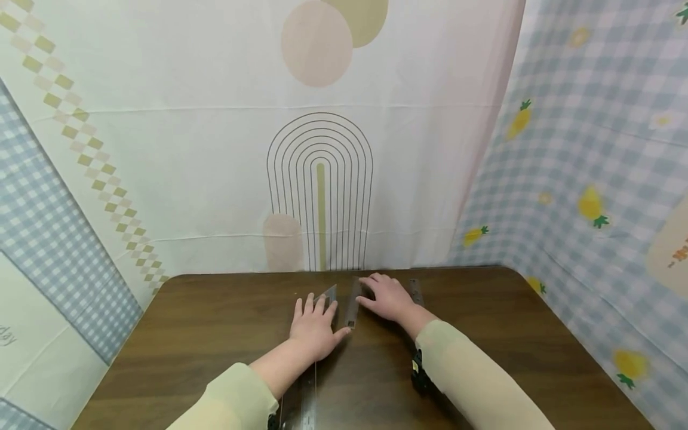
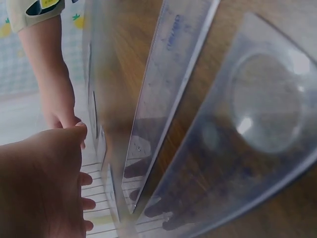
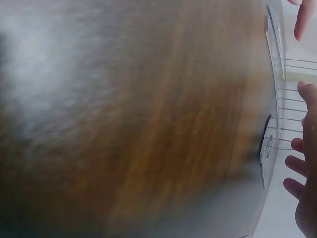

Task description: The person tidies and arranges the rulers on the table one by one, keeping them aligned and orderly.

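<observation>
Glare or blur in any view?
Head: even light, no strong glare on the dark brown wood-grain tabletop; left wrist: white glints on the clear plastic triangle with a round hole, blue print on the clear plastic straight ruler too soft to read; right wrist: tabletop blurred, pale sheen at upper left.

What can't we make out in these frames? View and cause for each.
Head view: full outline of the clear triangular piece, partly covered by the left grip.
Head view: near end of the rightmost clear strip, behind the right arm.
Left wrist view: scale and print on the long ruler, blurred.
Left wrist view: one corner of the set square, cut off by the right edge.
Right wrist view: part of the right grip, cut off by the right edge.
</observation>
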### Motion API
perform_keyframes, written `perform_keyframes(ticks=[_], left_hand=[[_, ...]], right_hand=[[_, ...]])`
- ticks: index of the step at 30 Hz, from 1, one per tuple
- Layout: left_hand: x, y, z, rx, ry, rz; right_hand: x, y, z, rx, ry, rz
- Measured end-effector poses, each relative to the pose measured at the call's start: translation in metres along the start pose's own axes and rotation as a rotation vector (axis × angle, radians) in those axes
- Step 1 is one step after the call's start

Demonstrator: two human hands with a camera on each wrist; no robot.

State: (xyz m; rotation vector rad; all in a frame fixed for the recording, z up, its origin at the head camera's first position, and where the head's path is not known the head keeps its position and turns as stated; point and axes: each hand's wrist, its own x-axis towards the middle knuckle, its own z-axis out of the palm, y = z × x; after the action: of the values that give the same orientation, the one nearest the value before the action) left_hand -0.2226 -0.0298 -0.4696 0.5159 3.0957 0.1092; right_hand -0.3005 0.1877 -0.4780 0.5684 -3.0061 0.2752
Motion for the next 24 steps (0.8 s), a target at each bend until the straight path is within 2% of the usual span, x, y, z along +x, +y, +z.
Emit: perform_keyframes(ticks=[10,17,24], left_hand=[[0.005,0.006,0.005,0.04,-0.048,-0.027],[0.012,0.013,0.01,0.106,-0.072,-0.013],[0.012,0.014,0.002,0.147,-0.095,-0.013]], right_hand=[[0.012,-0.01,0.0,-0.014,-0.041,0.022],[0.02,-0.004,0.008,-0.034,-0.034,0.067],[0.025,-0.001,0.005,-0.031,-0.048,0.096]])
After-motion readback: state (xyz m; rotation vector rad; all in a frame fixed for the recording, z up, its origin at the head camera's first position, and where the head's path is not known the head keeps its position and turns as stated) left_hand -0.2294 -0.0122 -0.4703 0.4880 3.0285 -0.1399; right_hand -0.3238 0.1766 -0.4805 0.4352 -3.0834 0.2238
